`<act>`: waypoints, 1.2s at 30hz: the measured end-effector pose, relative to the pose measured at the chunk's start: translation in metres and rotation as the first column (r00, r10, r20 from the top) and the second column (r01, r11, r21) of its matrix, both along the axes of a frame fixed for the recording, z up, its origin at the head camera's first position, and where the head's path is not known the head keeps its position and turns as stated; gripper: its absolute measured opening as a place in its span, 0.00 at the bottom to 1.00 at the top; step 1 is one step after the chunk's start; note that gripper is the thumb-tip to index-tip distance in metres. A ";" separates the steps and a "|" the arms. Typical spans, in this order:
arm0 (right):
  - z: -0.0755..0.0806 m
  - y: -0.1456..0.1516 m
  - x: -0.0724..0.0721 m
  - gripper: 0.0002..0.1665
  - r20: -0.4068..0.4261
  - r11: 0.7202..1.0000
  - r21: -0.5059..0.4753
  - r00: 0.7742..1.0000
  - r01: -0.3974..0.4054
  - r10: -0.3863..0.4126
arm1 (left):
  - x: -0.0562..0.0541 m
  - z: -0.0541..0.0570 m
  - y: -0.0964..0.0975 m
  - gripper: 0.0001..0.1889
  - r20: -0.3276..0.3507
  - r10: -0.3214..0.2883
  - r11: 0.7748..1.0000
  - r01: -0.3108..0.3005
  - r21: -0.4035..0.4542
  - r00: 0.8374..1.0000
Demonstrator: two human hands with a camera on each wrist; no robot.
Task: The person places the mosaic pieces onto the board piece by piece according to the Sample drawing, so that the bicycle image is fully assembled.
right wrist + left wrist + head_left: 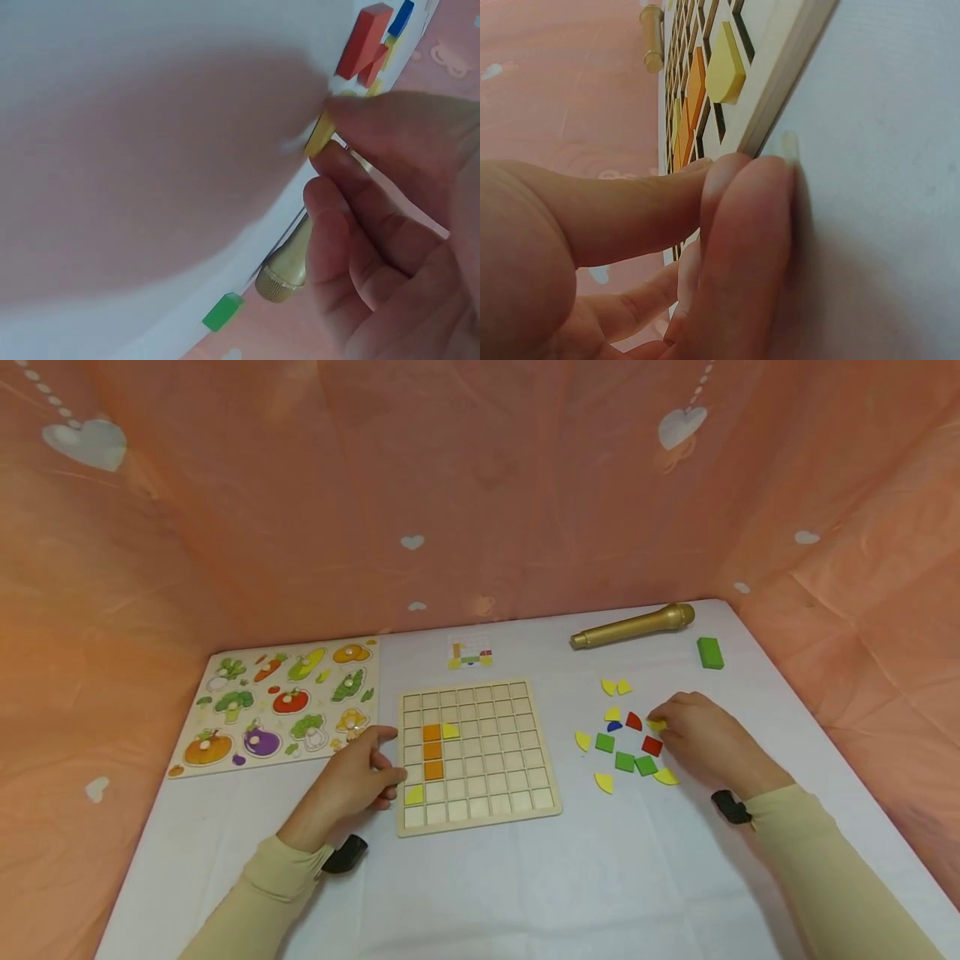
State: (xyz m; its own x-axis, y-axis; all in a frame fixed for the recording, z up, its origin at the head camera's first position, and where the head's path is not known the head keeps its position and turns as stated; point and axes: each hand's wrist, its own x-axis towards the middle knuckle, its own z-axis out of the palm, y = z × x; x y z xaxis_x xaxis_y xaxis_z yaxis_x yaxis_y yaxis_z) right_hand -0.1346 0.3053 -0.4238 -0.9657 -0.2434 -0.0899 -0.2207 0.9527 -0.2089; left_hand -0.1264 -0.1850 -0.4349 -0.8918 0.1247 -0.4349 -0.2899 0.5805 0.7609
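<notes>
A square wooden grid board [480, 827] lies on the white table, holding three orange squares [432, 750] in a column, a yellow piece [450, 731] beside the top one and another yellow piece [414, 795] at lower left. My left hand [348, 781] rests at the board's left edge, its fingertips [750, 180] touching the rim. My right hand [701, 735] pinches a small flat yellow piece [320, 135] between thumb and finger. Around it lie loose green squares [625, 762], red pieces [652, 746], a blue half-round piece [614, 726] and several yellow quarter-rounds [603, 782].
A vegetable puzzle board [277, 710] lies at the left. Behind the grid stands a small pattern card [470, 652] flat on the cloth. A gold microphone [633, 627] and a green block [710, 653] are at the back right. Pink heart-printed curtain [480, 485] surrounds the table.
</notes>
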 end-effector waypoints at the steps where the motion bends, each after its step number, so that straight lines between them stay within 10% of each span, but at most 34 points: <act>1: 0.000 0.001 0.000 0.14 -0.003 1.000 -0.003 1.000 0.000 0.000 | 0.000 0.000 0.000 0.36 -0.003 -0.001 1.000 0.001 -0.002 1.000; 36: 0.015 -0.054 -0.005 0.17 0.032 0.983 -0.180 0.999 0.042 -0.036 | 0.002 -0.002 -0.002 0.35 0.008 0.032 0.999 -0.032 0.042 0.999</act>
